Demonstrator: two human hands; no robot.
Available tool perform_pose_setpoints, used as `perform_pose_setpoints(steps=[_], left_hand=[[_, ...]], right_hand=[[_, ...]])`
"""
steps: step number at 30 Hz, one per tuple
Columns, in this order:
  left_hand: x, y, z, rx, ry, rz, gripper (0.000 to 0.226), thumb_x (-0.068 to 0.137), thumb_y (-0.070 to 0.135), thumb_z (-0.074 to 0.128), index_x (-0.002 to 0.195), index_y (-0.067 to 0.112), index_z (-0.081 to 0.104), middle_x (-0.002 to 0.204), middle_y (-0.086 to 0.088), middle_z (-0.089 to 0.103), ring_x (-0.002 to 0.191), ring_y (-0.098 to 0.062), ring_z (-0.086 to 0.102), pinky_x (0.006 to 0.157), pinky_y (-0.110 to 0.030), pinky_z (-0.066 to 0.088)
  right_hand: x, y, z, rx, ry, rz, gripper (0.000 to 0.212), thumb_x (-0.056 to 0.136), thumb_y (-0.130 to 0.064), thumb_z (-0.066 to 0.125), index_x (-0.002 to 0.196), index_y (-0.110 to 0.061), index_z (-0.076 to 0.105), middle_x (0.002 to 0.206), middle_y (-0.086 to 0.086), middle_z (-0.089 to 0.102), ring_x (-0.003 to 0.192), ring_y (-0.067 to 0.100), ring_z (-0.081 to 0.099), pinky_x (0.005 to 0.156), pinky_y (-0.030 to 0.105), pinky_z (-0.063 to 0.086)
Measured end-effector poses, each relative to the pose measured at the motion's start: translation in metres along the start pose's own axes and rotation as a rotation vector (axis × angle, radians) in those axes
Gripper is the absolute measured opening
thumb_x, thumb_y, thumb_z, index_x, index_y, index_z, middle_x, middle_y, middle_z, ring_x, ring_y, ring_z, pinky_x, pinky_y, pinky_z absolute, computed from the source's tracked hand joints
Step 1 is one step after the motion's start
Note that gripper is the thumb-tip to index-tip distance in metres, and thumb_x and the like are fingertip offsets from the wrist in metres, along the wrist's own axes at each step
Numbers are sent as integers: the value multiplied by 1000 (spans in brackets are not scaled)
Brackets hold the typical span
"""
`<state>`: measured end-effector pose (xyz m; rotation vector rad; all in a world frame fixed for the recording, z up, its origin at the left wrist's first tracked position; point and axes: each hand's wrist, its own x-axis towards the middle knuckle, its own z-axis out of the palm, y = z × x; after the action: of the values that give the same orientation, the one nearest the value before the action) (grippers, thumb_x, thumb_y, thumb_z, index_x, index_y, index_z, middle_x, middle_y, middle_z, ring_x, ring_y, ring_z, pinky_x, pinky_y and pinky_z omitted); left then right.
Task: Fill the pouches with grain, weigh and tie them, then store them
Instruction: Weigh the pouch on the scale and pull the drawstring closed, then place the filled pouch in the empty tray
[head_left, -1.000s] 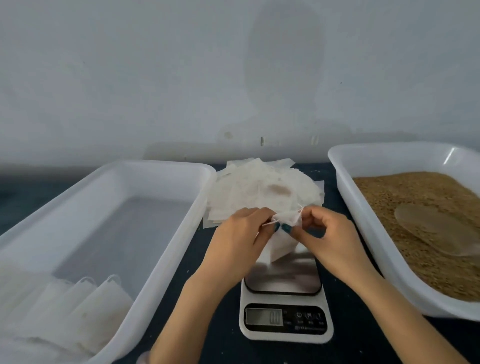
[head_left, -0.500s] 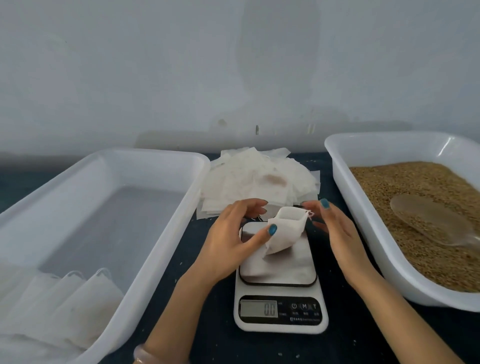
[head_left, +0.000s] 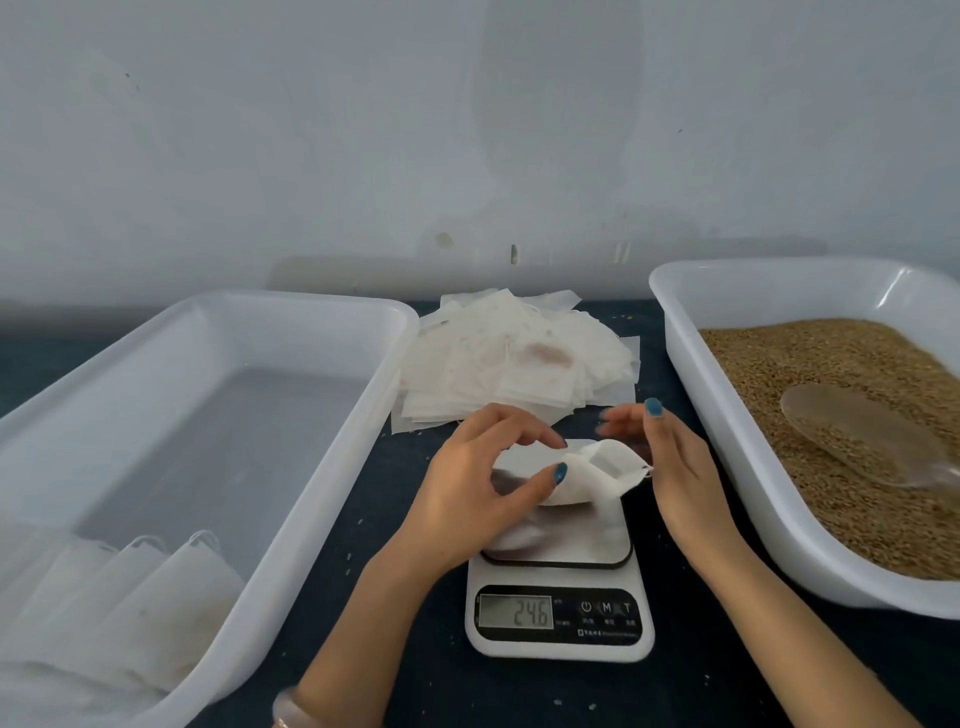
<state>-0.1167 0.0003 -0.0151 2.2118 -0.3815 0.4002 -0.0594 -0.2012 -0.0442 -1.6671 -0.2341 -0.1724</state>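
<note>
Pouch (head_left: 576, 483) now down on the scale (head_left: 561, 647), reading jumps off zero; left hand (head_left: 467, 499) pinches it, right hand (head_left: 675, 467) lets go, open at its three o'clock. Filling looks next.

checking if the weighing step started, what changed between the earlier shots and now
The right grip let go of the pouch and opened beside it. The left grip, holding the pouch alone, lowered it from mid-air onto the scale, whose display went from zeros to 24.6. Unchanged: the grain tub, scoop, storage tub and stack of empty pouches.
</note>
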Motion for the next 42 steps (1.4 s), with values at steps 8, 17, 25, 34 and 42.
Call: perform_pose_setpoints(steps=[8,17,25,34,42], left_hand=[[-2,4,6,-43,-16,62,7,86,29,71,93,31,71,107,15,63,110,-14,59,93,-28,48],[1,14,8,-337,161,-241,14,96,18,62,88,29,60,83,11,70,78,-4,65,68,-16,49],[-45,78,-52,-194,295,-247,45,77,61,68,115,44,50,101,21,69,90,-2,70,70,-20,58],[-118,83,-172,522,593,-411,23,77,71,45,88,58,62,58,24,65,57,-1,63,60,-13,45],[-159,47,-193,595,318,-781,23,90,34,62,81,54,62,63,21,69,55,-1,68,60,-26,52]], right_hand=[[2,-2,-3,-4,-49,-12,55,99,-48,26,99,-15,71,92,-7,74,92,8,68,87,32,51],[-7,-28,-2,-16,-287,-96,57,82,-76,52,113,-31,67,111,-14,71,107,2,64,89,18,50],[-12,-90,49,-71,-330,-362,44,74,-52,67,74,-8,66,79,-1,70,78,14,68,70,19,56],[-26,-161,166,-69,-718,-420,37,83,-40,78,66,-33,46,62,-24,55,59,-4,54,58,14,39],[-41,-146,225,-381,-980,-496,26,83,-43,76,81,-22,60,78,-9,64,75,16,58,60,27,37]])
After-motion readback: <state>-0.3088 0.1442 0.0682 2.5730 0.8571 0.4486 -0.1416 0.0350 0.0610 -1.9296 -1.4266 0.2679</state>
